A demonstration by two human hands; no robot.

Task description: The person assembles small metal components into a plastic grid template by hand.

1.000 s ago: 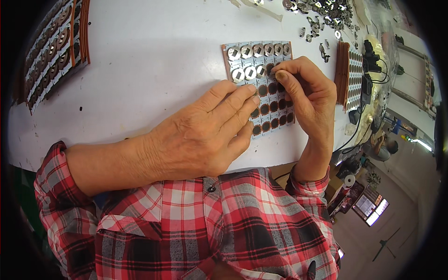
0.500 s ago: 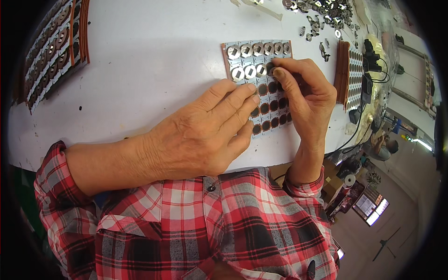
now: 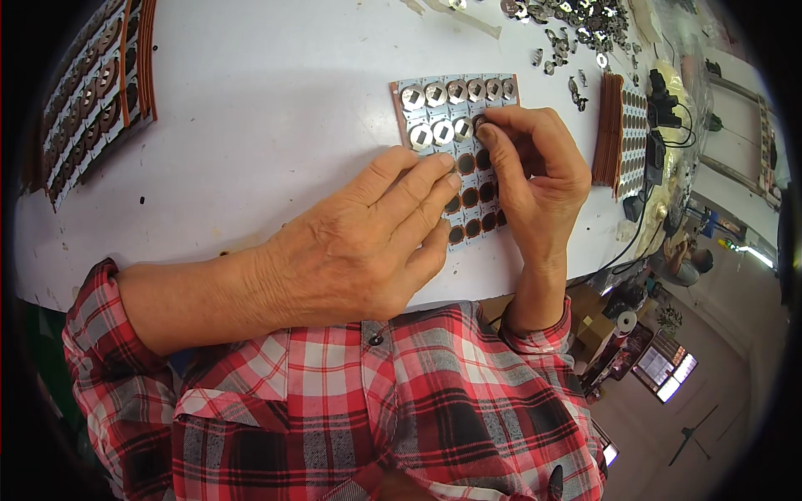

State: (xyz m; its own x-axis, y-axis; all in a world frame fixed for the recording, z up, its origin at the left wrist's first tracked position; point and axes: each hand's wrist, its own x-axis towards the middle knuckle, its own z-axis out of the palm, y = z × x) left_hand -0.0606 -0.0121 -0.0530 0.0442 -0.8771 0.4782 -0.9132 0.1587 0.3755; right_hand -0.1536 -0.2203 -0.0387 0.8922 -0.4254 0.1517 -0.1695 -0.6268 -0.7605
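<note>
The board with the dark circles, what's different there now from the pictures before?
The right hand has slid a little to the left, now covering more of the board's right side. I see nothing let go; whether its fingertips hold a piece is too hidden to tell. The left hand stays flat on the board, and the shiny metal pieces in the top two rows look the same.

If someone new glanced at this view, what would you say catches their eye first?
Probably the red plaid shirt across the lower middle. Just above it, the left hand and right hand meet over a panel dotted with round spots, some bearing shiny metal pieces. At the top right glitters a heap of small metal parts.
</note>
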